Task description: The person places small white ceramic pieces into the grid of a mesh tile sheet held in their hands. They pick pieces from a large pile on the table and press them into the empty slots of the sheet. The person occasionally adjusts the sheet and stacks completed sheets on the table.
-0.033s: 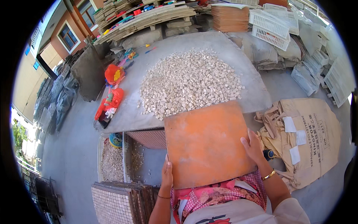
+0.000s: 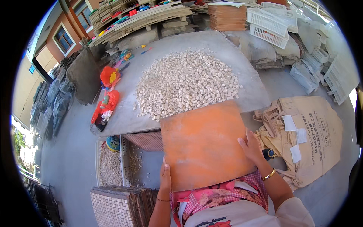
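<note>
One white plastic crate (image 2: 124, 162) holds small stone chips; rightward, the left grip (image 2: 165, 174), thumb upward, clasps the left edge of one flat, squarish orange board (image 2: 206, 143), held before one heap of countless pale stone cubes (image 2: 189, 81) on the smooth grey bench (image 2: 249, 87); the right grip (image 2: 252, 146), thumb over the top, clasps its right edge, near one beige sack (image 2: 327, 132).

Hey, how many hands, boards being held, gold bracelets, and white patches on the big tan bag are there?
Hands: 2 (left hand, right hand)
Held orange board: 1
Gold bracelet: 1
White patches on the tan bag: 3
Total: 7
</note>
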The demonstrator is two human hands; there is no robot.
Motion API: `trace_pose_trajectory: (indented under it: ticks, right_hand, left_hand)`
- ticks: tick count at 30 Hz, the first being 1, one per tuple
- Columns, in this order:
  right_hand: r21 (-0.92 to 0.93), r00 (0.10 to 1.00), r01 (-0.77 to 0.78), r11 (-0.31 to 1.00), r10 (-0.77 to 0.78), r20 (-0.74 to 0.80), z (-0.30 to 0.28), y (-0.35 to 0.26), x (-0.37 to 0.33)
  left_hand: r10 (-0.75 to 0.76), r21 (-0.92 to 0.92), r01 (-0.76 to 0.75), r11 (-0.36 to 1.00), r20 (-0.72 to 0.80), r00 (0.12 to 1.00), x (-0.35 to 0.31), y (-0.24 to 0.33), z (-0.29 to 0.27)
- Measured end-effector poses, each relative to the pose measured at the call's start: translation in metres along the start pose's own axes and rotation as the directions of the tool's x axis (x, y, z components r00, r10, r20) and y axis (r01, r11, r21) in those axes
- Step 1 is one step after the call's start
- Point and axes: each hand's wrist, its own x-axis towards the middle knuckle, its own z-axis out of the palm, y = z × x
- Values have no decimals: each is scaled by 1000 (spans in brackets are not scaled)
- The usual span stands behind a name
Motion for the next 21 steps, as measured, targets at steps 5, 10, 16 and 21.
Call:
trace_pose_trajectory:
  ticks: [5, 10, 16, 21]
  right_hand:
    - [-200, 999, -19, 980, 25, 29, 7, -6, -7]
    - [-131, 992, -80, 988, 92, 87, 3, -5, 3]
    - [-9, 992, -73, 997, 74, 107, 8, 24, 20]
    - [19, 990, -67, 998, 64, 129, 4, 28, 22]
  left_hand:
    - [-82, 74, 83, 994, -24, 996, 5, -16, -3]
    - [-48, 185, 45, 982, 10, 999, 11, -32, -8]
    - [-56, 178, 34, 983, 121, 991, 34, -28, -24]
    - [8, 174, -7, 985, -7, 1000, 59, -25, -10]
